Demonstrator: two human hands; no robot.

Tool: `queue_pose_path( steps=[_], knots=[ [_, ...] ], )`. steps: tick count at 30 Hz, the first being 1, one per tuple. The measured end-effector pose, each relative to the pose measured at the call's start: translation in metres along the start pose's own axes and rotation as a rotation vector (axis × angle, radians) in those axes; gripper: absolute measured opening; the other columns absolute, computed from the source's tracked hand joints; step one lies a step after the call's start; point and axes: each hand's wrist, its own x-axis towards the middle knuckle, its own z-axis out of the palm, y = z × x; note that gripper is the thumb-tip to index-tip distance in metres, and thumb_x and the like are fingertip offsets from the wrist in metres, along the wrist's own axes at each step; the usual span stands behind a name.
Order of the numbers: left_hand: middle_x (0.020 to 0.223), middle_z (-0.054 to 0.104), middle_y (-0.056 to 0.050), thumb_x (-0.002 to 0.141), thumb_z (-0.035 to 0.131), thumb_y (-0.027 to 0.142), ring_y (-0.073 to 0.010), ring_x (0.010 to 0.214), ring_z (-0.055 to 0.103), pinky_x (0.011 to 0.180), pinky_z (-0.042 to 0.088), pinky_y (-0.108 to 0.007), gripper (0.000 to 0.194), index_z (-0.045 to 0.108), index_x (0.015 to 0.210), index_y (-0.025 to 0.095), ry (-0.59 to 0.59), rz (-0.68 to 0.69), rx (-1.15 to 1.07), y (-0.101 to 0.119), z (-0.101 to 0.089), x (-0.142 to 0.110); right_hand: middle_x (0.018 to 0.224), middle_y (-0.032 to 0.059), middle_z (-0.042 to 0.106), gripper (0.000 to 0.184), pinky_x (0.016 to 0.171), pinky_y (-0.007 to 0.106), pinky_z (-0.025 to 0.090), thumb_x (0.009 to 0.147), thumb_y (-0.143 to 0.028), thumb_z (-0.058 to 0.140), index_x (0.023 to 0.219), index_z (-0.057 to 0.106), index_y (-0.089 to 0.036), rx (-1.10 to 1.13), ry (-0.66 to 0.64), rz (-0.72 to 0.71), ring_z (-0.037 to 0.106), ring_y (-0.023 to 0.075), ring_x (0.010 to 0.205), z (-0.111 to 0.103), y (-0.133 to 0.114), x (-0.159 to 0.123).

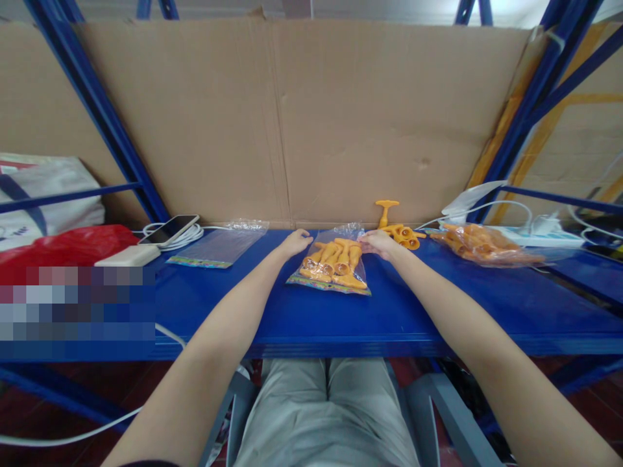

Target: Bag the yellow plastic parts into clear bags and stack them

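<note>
A clear plastic bag (335,263) filled with several yellow-orange plastic pieces lies on the blue tabletop in front of me. The pieces have round hollow ends, and a colourful printed strip runs along the bag's near edge. My left hand (296,242) is beside the bag's far left corner, fingers stretched toward it; I cannot tell whether they touch. At the far right side, my right hand (378,243) has its fingers closed on the bag's edge. Just beyond that hand sits a small group of loose yellow-orange pieces (403,235), one upright with a T-shaped top.
Left of the bag lies a flat clear plastic bag (221,245). Farther left are a phone (170,229) on a coiled white cable, a white box (128,256) and red plastic (73,250). A second filled bag (487,245) and a power strip (545,237) lie right. Cardboard (292,123) stands behind.
</note>
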Motion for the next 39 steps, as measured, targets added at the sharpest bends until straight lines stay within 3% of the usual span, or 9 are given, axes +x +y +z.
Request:
queue_pose_path(
  steps=[4,9,13,17,22,30,36,39],
  knots=[
    [0.105,0.074,-0.009,0.078,0.066,0.024,-0.0212,0.101,0.067,0.086,0.049,-0.028,0.025,0.063,0.102,0.017,-0.085,-0.028,-0.14,-0.005,0.006,-0.002,0.055,-0.0017,0.061,0.024,0.068,0.022,0.053,0.087,-0.003,0.055,0.068,0.052,-0.018,0.198,-0.074,0.012,0.058,0.0076,0.051,-0.001,0.003,0.002],
    [0.11,0.072,-0.01,0.079,0.066,0.026,-0.0216,0.104,0.066,0.089,0.049,-0.03,0.022,0.064,0.1,0.018,-0.021,-0.072,-0.202,-0.004,0.008,-0.001,0.063,0.0007,0.066,0.022,0.069,0.021,0.054,0.089,-0.005,0.055,0.071,0.054,-0.018,0.27,-0.157,-0.064,0.064,0.0091,0.06,-0.004,0.003,0.004],
    [0.094,0.075,-0.006,0.078,0.068,0.029,-0.0216,0.098,0.067,0.085,0.05,-0.029,0.012,0.067,0.083,0.019,-0.036,-0.084,-0.252,-0.002,0.004,0.0,0.069,0.0023,0.069,0.02,0.074,0.023,0.054,0.089,-0.006,0.056,0.072,0.055,-0.018,0.28,-0.199,-0.106,0.068,0.0109,0.069,-0.006,0.001,0.003],
    [0.075,0.074,-0.005,0.076,0.073,0.037,-0.0194,0.08,0.069,0.076,0.052,-0.029,0.02,0.068,0.072,0.017,-0.131,-0.113,-0.405,0.001,0.001,-0.002,0.07,0.0025,0.07,0.02,0.073,0.022,0.055,0.088,-0.008,0.06,0.071,0.055,-0.017,0.266,-0.245,-0.117,0.068,0.0108,0.07,-0.004,-0.002,-0.002],
    [0.063,0.068,-0.002,0.074,0.076,0.024,-0.0124,0.062,0.063,0.072,0.051,-0.026,0.016,0.066,0.066,0.015,-0.093,-0.145,-0.541,0.003,-0.002,-0.003,0.062,-0.0001,0.066,0.022,0.064,0.019,0.055,0.088,-0.005,0.059,0.07,0.055,-0.017,0.264,-0.257,-0.094,0.065,0.0087,0.058,-0.005,-0.004,-0.003],
    [0.064,0.067,-0.001,0.072,0.077,0.013,-0.0103,0.06,0.063,0.073,0.054,-0.027,0.016,0.062,0.067,0.015,-0.043,-0.189,-0.543,-0.005,-0.007,0.001,0.058,0.0032,0.067,0.017,0.067,0.023,0.059,0.082,-0.007,0.067,0.069,0.06,-0.015,0.036,-0.246,-0.003,0.064,0.01,0.055,-0.018,0.007,0.01],
    [0.063,0.069,0.0,0.074,0.068,0.003,-0.0106,0.059,0.065,0.079,0.055,-0.031,0.014,0.07,0.078,0.017,-0.09,-0.177,-0.574,-0.006,-0.013,-0.005,0.061,0.0023,0.068,0.014,0.076,0.028,0.06,0.079,-0.002,0.067,0.079,0.065,-0.015,0.065,-0.24,-0.037,0.066,0.0108,0.057,-0.018,0.005,0.007],
    [0.062,0.07,-0.001,0.072,0.066,0.002,-0.0116,0.06,0.066,0.082,0.056,-0.032,0.016,0.072,0.073,0.017,-0.105,-0.151,-0.549,-0.006,-0.014,-0.007,0.06,0.003,0.068,0.018,0.072,0.027,0.06,0.08,0.003,0.06,0.08,0.067,-0.014,0.054,-0.195,-0.03,0.066,0.0109,0.055,-0.017,0.002,0.004]
  ],
)
